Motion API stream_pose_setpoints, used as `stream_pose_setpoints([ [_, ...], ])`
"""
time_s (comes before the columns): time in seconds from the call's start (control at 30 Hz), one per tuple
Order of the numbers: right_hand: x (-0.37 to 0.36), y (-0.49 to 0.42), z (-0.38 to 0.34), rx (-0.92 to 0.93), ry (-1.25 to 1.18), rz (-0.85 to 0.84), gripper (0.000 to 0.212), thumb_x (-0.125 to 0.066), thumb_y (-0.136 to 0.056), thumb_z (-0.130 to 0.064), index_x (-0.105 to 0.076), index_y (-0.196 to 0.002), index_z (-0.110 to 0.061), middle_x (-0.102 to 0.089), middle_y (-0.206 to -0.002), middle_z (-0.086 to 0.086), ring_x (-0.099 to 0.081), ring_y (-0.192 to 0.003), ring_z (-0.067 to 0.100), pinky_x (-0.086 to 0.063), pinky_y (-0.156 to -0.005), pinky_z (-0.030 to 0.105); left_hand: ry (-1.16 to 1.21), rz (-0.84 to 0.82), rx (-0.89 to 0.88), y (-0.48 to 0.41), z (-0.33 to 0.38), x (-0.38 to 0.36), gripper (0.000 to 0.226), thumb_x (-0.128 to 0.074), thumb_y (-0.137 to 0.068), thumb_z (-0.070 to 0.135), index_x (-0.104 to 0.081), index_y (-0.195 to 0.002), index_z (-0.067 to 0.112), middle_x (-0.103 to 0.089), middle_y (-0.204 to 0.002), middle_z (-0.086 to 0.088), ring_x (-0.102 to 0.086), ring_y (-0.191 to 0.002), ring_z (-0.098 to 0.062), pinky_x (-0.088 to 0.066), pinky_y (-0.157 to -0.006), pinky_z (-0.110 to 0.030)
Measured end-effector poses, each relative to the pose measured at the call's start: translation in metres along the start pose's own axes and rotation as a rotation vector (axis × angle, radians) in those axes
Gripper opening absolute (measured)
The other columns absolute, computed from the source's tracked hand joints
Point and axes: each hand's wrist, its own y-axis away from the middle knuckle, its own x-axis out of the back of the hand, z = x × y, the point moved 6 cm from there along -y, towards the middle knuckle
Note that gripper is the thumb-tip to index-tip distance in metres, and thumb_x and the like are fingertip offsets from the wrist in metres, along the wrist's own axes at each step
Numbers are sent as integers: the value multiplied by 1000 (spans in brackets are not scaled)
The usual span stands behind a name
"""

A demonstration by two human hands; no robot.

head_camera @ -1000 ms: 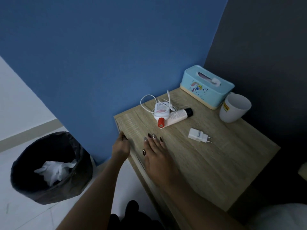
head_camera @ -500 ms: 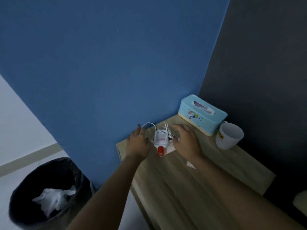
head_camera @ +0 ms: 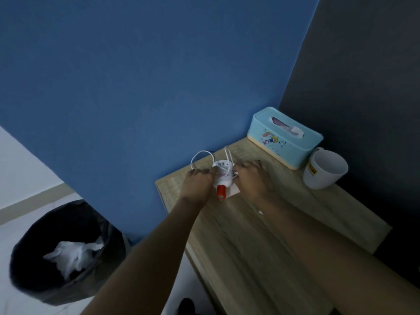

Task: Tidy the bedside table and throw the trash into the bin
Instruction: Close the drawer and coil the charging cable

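Bin (head_camera: 68,253) stands on the floor at far left, below and well apart from the table (head_camera: 261,235); white crumpled trash (head_camera: 72,255) already lies inside. Table top shows no obvious loose trash from this view.

Left hand (head_camera: 198,180) is curled against the left side of the white tube (head_camera: 221,176), fingers closing on it. Firm hold or mere touch: cannot tell. The tube lies near the table's back-left corner, red cap (head_camera: 221,192) pointing toward the person.

White cable (head_camera: 202,156) loops over and behind the tube, one loop reaching to the wall-side edge of the table.

Right hand (head_camera: 248,176) is palm down just right of the tube, fingers spread over what looks like a second item. What it holds, if anything, is hidden.

Risks, judged:
- Cable is draped across the tube. Lifting the tube alone would likely drag the cable, perhaps off the back edge.
- Tube sits close to the corner; a nudge could roll it off.

Further right: tissue box (head_camera: 284,142) against the wall, mug (head_camera: 325,169) just beside it, near the dark wall. Both are clear of the hands, but a wide sweep of the right forearm could knock the mug.
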Motion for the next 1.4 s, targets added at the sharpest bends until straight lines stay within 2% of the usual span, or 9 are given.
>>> stream_pose_setpoints([
  [0.1, 9, -1, 0, 17, 74, 98, 28, -55, -88, -21, -64, -114, -18, -64, -117, 6, -53, -112, 28, -38, -91, 38, -42, 23, -11, 3, 0, 6, 37, -39, -96, 12, -45, -132, 15, -61, -120, -10, -59, -109, -30, -44, -91, -37],
  [0.33, 71, 9, 2, 10, -18, 345, 7, -71, -71, -11, -66, -76, -10, -54, -82, 13, -57, -71, 31, -39, -57, 33, 35, 113, 5, 10, 1, 44, 33, -41, -93, 7, -55, -122, 15, -55, -120, -8, -56, -111, -30, -44, -91, -36],
  [0.5, 107, 23, 7, -127, -189, 282, 14, -53, -88, -21, -65, -88, -13, -65, -92, 12, -64, -82, 31, -47, -64, 34, 49, 176, 4, 20, 10, 87, 25, -45, -91, 7, -58, -110, 17, -57, -112, -5, -56, -106, -27, -43, -87, -35],
  [0.63, 133, 38, 14, -272, -499, 252, 15, -49, -94, -20, -64, -92, -18, -71, -87, 8, -66, -84, 28, -46, -65, 29, 59, 252, -2, 36, 15, 127, 20, -43, -94, 14, -59, -105, 19, -58, -107, -3, -56, -101, -24, -42, -81, -32],
  [0.77, 156, 45, 12, -390, -1233, 156, 15, -56, -88, -6, -63, -85, -19, -72, -92, 16, -70, -81, 25, -58, -79, 42, 79, 309, -8, 57, 16, 169, 15, -50, -94, 19, -62, -102, 19, -60, -105, -3, -56, -101, -23, -42, -76, -31],
  [0.87, 177, 52, 5, -454, -1663, 83, 13, -53, -91, -6, -65, -90, -10, -70, -98, 17, -68, -92, 27, -56, -80, 37, 74, 316, -17, 76, 10, 190, 17, -52, -94, 19, -64, -106, 20, -62, -105, -3, -59, -100, -22, -44, -74, -29],
  [1.1, 229, 86, -5, -425, -2007, 235, 5, -61, -90, -6, -57, -91, -8, -69, -88, 15, -74, -77, 22, -58, -67, 29, 294, 353, 154, 126, -26, 226, 22, -49, -93, 13, -65, -107, 14, -69, -103, -7, -65, -93, -22, -50, -75, -33],
  [1.23, 258, 106, -14, -329, -1990, 178, 11, -60, -90, -3, -57, -96, -11, -69, -89, 10, -70, -72, 20, -55, -66, 30, 599, 316, 257, 148, -40, 226, 30, -55, -87, 1, -61, -116, 7, -70, -94, -10, -67, -87, -21, -56, -80, -35],
  [1.4, 306, 125, -39, -98, -1838, 29, 13, -58, -91, -3, -58, -100, -12, -72, -98, 11, -72, -75, 21, -58, -67, 32, 645, 88, 73, 158, 2, 247, 94, -79, -74, 21, -23, -149, 17, -43, -145, -12, -47, -130, -24, -41, -106, -31],
])
